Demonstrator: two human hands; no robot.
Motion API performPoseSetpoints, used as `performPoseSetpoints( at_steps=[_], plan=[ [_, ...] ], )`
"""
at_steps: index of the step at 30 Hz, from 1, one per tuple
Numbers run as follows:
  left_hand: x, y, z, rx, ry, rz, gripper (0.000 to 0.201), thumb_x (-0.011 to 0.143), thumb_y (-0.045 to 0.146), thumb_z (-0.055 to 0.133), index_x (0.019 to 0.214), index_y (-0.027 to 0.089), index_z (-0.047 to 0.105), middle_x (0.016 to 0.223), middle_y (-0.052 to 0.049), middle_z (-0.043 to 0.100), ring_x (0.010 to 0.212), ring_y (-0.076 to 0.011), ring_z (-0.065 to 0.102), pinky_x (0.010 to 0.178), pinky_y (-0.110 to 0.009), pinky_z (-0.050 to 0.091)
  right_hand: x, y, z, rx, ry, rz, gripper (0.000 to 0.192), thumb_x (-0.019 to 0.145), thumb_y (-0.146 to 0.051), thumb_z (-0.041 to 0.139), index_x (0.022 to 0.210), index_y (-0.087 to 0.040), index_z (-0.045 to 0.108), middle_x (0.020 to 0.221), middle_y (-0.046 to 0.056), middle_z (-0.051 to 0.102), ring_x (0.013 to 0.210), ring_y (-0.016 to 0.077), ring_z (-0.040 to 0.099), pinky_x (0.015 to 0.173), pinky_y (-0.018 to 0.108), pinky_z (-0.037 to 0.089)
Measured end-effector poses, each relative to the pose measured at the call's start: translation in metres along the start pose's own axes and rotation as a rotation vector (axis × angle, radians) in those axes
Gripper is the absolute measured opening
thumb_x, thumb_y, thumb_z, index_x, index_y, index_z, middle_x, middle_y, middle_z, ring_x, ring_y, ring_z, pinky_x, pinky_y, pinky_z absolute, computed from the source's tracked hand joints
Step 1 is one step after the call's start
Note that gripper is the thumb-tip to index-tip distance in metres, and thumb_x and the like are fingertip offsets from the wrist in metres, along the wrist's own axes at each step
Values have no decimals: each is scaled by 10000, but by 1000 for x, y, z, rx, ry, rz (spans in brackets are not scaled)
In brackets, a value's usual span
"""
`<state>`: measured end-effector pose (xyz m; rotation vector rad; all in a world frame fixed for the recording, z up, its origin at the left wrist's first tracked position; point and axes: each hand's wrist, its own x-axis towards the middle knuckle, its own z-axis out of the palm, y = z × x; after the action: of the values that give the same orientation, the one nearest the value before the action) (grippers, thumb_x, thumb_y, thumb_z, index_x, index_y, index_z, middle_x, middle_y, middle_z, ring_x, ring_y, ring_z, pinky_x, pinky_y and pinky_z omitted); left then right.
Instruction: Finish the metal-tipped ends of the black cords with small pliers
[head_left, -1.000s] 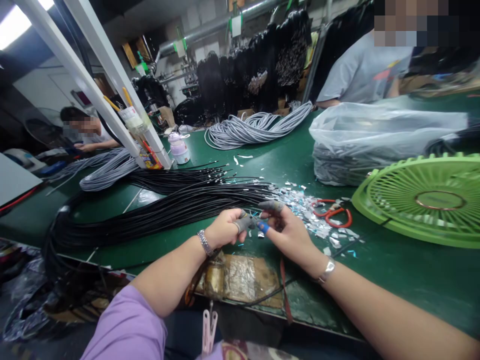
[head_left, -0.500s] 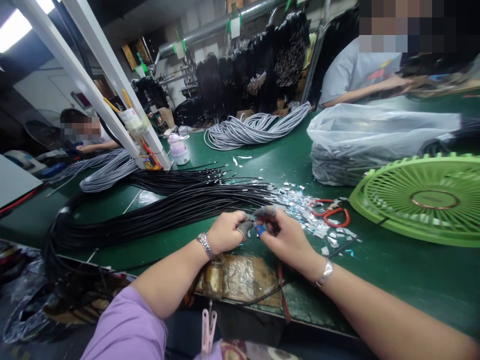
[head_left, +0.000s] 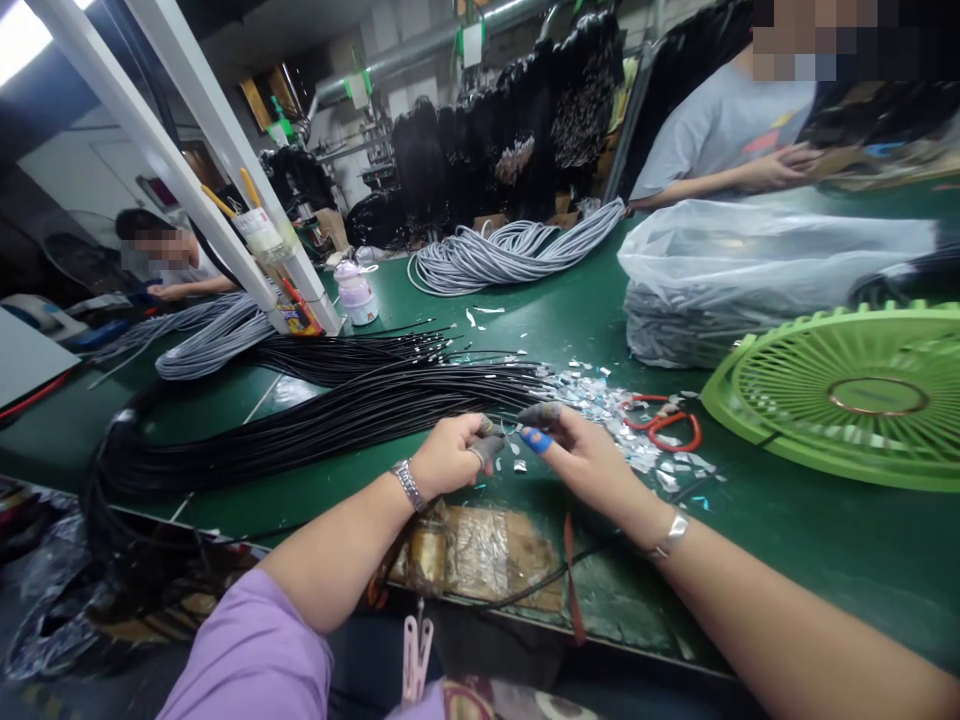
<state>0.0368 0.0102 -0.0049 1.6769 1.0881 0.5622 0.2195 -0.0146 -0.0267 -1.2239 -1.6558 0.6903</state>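
Note:
My left hand [head_left: 450,462], with grey covers on its fingertips, pinches the end of a black cable, mostly hidden by the fingers. Thin pale strands [head_left: 511,430] come out between the two hands. My right hand [head_left: 589,455] pinches at these strands; it has a grey fingertip cover and blue tape on the thumb. Just below the fingertips is a small whitish scrap [head_left: 520,466]. Behind my hands lies a thick bundle of black cables [head_left: 322,425], their ends pointing right. Red-handled scissors or snips [head_left: 671,435] lie right of my right hand among foil-like scraps [head_left: 600,400].
A green fan [head_left: 862,395] stands at right, before a clear plastic bag [head_left: 757,290] of cables. Grey cable coils [head_left: 502,260] and a lilac bottle [head_left: 355,294] sit farther back. White posts [head_left: 202,160] rise at left. Two people sit across the green table [head_left: 787,570].
My right hand has drawn slightly away from my left, opening a small gap where pale strands show. A whitish scrap now appears below the fingers.

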Motion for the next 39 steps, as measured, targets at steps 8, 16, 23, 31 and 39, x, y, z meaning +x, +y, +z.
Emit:
performPoseSetpoints(
  at_steps=[8, 16, 23, 31, 39],
  plan=[
    [-1, -6, -4, 189, -30, 256, 88, 766, 224, 571, 720, 150, 582, 594, 13, 614, 496, -74, 520, 493, -173, 402, 0, -8, 13, 344, -152, 287, 385, 750, -582, 578, 696, -208, 505, 518, -61, 437, 462, 97, 361, 437, 231, 316],
    [-1, -1, -3, 59, 68, 147, 154, 788, 297, 572, 728, 160, 535, 543, 39, 569, 399, -49, 430, 433, -166, 353, -4, -2, 0, -111, -99, -20, 398, 892, -544, 384, 886, -208, 597, 763, 62, 647, 695, 206, 595, 645, 347, 499],
    [-1, -1, -5, 160, 160, 146, 140, 817, 292, 506, 746, 172, 520, 557, 29, 596, 431, -76, 491, 454, -184, 367, -11, -10, -1, -246, -118, -92, 312, 883, -294, 423, 1080, -176, 634, 967, 122, 693, 897, 258, 643, 810, 408, 518],
    [-10, 0, -3, 681, 302, 290, 101, 747, 204, 547, 824, 200, 614, 710, -20, 677, 651, -162, 615, 612, -249, 422, -9, -17, 2, -46, -182, -41, 269, 838, -271, 460, 919, -213, 711, 767, 28, 734, 676, 198, 650, 634, 306, 521],
    [-13, 0, -1, 951, 297, 306, 220, 701, 192, 528, 906, 205, 606, 728, -40, 673, 688, -199, 632, 618, -270, 444, -8, -18, 6, 32, -188, 4, 268, 814, -299, 467, 859, -215, 718, 743, 21, 725, 686, 201, 639, 638, 303, 519]
  ],
)
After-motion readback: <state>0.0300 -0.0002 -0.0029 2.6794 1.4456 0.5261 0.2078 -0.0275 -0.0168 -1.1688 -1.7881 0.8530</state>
